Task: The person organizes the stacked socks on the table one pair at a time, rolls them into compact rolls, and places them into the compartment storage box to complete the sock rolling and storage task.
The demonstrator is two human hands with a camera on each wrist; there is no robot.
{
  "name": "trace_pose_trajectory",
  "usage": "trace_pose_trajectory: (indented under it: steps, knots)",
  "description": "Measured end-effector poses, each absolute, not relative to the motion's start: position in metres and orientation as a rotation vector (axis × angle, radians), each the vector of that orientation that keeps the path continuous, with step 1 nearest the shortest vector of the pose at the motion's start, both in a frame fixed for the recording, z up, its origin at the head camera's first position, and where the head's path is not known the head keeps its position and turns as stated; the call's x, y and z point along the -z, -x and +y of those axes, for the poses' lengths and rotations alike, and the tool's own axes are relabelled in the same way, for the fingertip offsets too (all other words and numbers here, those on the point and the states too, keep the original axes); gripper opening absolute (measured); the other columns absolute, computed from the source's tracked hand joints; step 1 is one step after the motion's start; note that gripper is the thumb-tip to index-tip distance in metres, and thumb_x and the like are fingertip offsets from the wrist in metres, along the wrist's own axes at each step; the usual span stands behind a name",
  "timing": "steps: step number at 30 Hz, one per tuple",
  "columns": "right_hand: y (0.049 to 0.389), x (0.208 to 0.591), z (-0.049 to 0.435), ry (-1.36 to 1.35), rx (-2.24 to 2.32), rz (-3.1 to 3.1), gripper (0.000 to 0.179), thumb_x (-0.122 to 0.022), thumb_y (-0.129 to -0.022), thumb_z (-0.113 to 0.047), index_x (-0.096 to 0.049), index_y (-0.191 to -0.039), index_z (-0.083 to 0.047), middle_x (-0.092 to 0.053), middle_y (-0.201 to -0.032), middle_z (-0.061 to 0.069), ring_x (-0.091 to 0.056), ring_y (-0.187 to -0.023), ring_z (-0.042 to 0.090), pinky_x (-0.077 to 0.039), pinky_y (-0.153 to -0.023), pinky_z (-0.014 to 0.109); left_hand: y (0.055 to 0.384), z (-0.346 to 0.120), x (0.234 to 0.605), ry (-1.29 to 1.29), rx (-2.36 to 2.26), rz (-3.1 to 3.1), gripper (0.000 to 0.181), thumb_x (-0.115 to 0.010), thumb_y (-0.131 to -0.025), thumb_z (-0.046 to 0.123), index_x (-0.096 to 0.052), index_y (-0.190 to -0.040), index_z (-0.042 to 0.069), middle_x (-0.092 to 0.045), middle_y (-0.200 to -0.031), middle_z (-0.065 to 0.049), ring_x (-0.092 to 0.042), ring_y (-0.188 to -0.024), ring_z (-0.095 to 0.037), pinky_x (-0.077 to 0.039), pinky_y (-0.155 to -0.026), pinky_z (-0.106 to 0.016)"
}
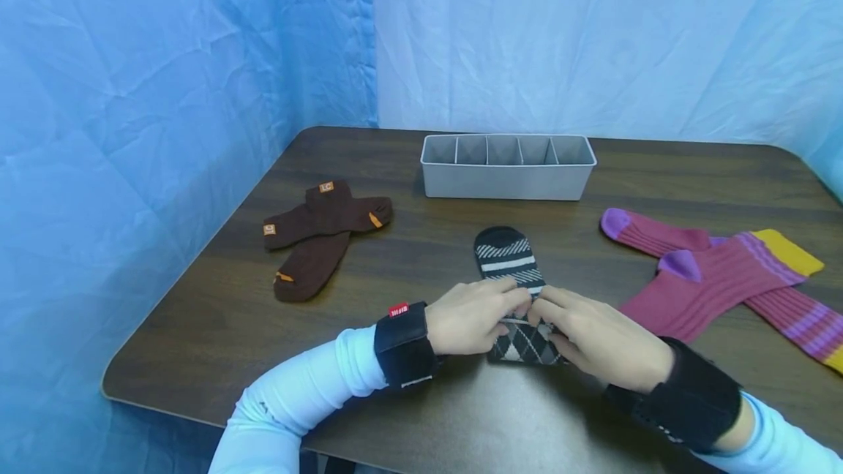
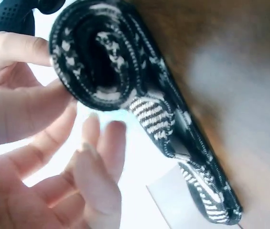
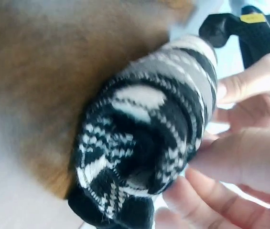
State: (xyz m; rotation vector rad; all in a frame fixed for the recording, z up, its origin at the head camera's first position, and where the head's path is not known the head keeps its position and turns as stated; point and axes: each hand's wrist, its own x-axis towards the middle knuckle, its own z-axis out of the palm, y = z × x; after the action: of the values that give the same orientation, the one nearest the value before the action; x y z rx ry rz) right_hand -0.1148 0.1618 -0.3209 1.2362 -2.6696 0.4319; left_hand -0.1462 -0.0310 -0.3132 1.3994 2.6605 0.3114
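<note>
A black sock with white stripes and grey argyle diamonds (image 1: 507, 258) lies in front of me, its dark end pointing away. Its near part is wound into a roll, whose spiral end shows in the left wrist view as a coil (image 2: 134, 62). My left hand (image 1: 464, 317) grips the roll from the left, thumb against it and fingers bent. From the right, my right hand (image 1: 596, 328) holds the same roll, its fingertips close to the left ones. The right wrist view shows the roll's other open end (image 3: 173, 71), with the right thumb (image 3: 240, 155) pressing on it.
Two brown socks (image 1: 323, 222) lie crossed at the left. Pink socks with purple and yellow parts (image 1: 718, 276) lie crossed at the right, near my right forearm. A grey divided box (image 1: 507, 178) stands at the back of the wooden table (image 1: 263, 371). Blue sheets hang behind.
</note>
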Motion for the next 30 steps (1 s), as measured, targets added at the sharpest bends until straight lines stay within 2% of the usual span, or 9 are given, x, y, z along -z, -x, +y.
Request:
trace_pose_trajectory:
  steps: [3, 7, 12, 16, 19, 23, 26, 30]
  knots:
    - [0.114, 0.321, 0.161, -1.219, -0.438, -2.676, 0.023, -0.063, -0.067, 0.000, -0.058, -0.084, -0.014, -0.052, -0.079, -0.011, -0.047, -0.068, -0.001, -0.044, -0.059, 0.016, 0.144, -0.030, 0.314, -1.466, -0.279, 2.706, 0.019, -0.060, -0.078, 0.012, -0.058, -0.095, 0.017, -0.053, -0.088, 0.005, -0.051, -0.077, -0.004, -0.041, -0.059, -0.011]
    - [0.112, 0.317, 0.161, -1.235, -0.425, -2.736, 0.018, -0.066, -0.067, -0.010, -0.062, -0.084, -0.016, -0.053, -0.077, -0.011, -0.047, -0.064, -0.002, -0.043, -0.056, 0.016, 0.141, -0.030, 0.312, -1.535, -0.139, 2.752, 0.016, -0.057, -0.080, 0.018, -0.064, -0.094, 0.019, -0.056, -0.088, 0.006, -0.052, -0.079, -0.004, -0.043, -0.064, -0.013]
    - [0.110, 0.315, 0.159, -1.251, -0.336, -2.742, 0.031, -0.073, -0.060, -0.023, -0.062, -0.088, -0.014, -0.054, -0.082, -0.008, -0.050, -0.069, 0.001, -0.045, -0.059, 0.020, 0.136, -0.030, 0.309, -1.531, 0.002, 2.753, 0.029, -0.061, -0.075, 0.034, -0.063, -0.100, 0.018, -0.055, -0.091, 0.005, -0.050, -0.077, -0.005, -0.042, -0.061, -0.015]
    - [0.110, 0.318, 0.156, -1.237, -0.258, -2.695, 0.034, -0.073, -0.058, -0.017, -0.057, -0.087, -0.012, -0.054, -0.079, -0.007, -0.049, -0.068, 0.003, -0.044, -0.058, 0.021, 0.134, -0.028, 0.311, -1.531, 0.014, 2.771, 0.032, -0.065, -0.070, 0.030, -0.062, -0.099, 0.015, -0.055, -0.087, 0.004, -0.048, -0.072, -0.005, -0.039, -0.055, -0.015]
    - [0.111, 0.320, 0.156, -1.245, -0.264, -2.680, 0.030, -0.068, -0.057, -0.012, -0.056, -0.084, -0.012, -0.051, -0.074, -0.009, -0.043, -0.063, 0.000, -0.039, -0.053, 0.019, 0.134, -0.028, 0.312, -1.508, -0.077, 2.761, 0.030, -0.066, -0.068, 0.025, -0.062, -0.095, 0.014, -0.056, -0.081, 0.005, -0.046, -0.066, -0.004, -0.035, -0.052, -0.012]
    - [0.110, 0.319, 0.157, -1.305, -0.358, -2.670, 0.027, -0.063, -0.056, -0.011, -0.054, -0.081, -0.015, -0.046, -0.069, -0.013, -0.037, -0.059, -0.003, -0.035, -0.051, 0.015, 0.137, -0.029, 0.310, -1.458, -0.262, 2.658, 0.028, -0.066, -0.065, 0.021, -0.054, -0.090, 0.014, -0.051, -0.068, 0.008, -0.042, -0.055, -0.001, -0.030, -0.046, -0.011]
    - [0.109, 0.319, 0.158, -1.373, -0.435, -2.666, 0.024, -0.060, -0.057, -0.011, -0.054, -0.080, -0.016, -0.043, -0.067, -0.015, -0.034, -0.057, -0.004, -0.032, -0.049, 0.012, 0.139, -0.031, 0.308, -1.417, -0.337, 2.550, 0.028, -0.064, -0.065, 0.020, -0.045, -0.085, 0.015, -0.044, -0.059, 0.009, -0.039, -0.049, 0.000, -0.028, -0.042, -0.013]
    - [0.109, 0.320, 0.158, -1.398, -0.434, -2.691, 0.024, -0.057, -0.061, -0.011, -0.056, -0.084, -0.014, -0.043, -0.070, -0.014, -0.033, -0.057, -0.004, -0.030, -0.049, 0.011, 0.144, -0.032, 0.308, -1.362, -0.344, 2.462, 0.025, -0.063, -0.068, 0.025, -0.044, -0.083, 0.017, -0.041, -0.058, 0.009, -0.039, -0.048, -0.001, -0.028, -0.041, -0.015]
